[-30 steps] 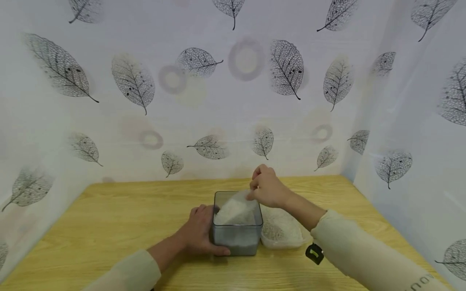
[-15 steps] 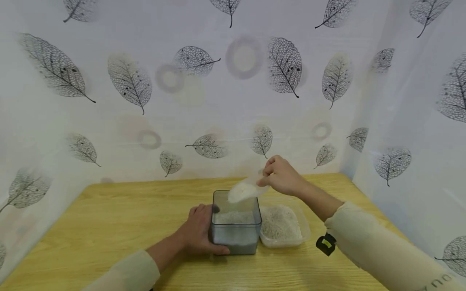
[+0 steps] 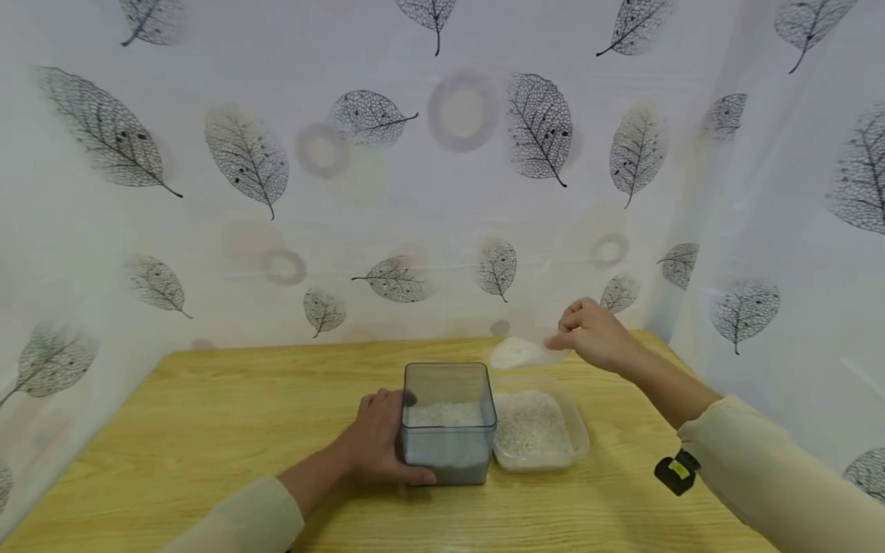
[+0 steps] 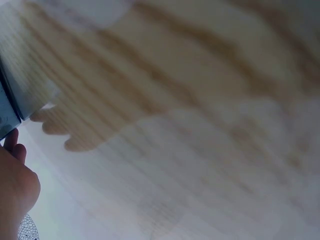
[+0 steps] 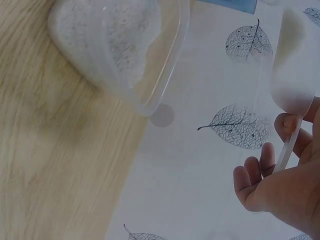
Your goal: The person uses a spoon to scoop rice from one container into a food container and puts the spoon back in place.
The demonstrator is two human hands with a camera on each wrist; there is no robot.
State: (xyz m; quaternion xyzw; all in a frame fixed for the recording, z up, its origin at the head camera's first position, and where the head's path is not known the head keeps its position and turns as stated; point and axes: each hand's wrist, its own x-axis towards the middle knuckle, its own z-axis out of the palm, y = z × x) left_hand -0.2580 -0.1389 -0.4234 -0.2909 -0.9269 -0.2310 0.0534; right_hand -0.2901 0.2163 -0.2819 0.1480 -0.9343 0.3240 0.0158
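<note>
My left hand point(image 3: 376, 438) grips the left side of a clear grey plastic box point(image 3: 449, 461), thumb along its front. White rice-like grains point(image 3: 445, 415) lie inside the box. To its right, my right hand point(image 3: 598, 334) is raised, pinching the handle of a translucent scoop point(image 3: 517, 353). The scoop's bowl points left, above the back of a shallow clear tub point(image 3: 582, 442) of similar grains point(image 3: 532, 426). In the right wrist view, the scoop point(image 5: 295, 65) has a pale patch in its bowl, and fingers curl around the handle point(image 5: 287, 150).
The box and tub stand side by side on a wood-grain table point(image 3: 242, 430). A pale curtain with leaf prints point(image 3: 463, 192) rises behind the table and along both sides. A small dark device point(image 3: 676, 471) is strapped at my right wrist.
My right hand has lifted the scoop out of the grey box and carried it right, over the tub's far side. My left hand has stayed on the box.
</note>
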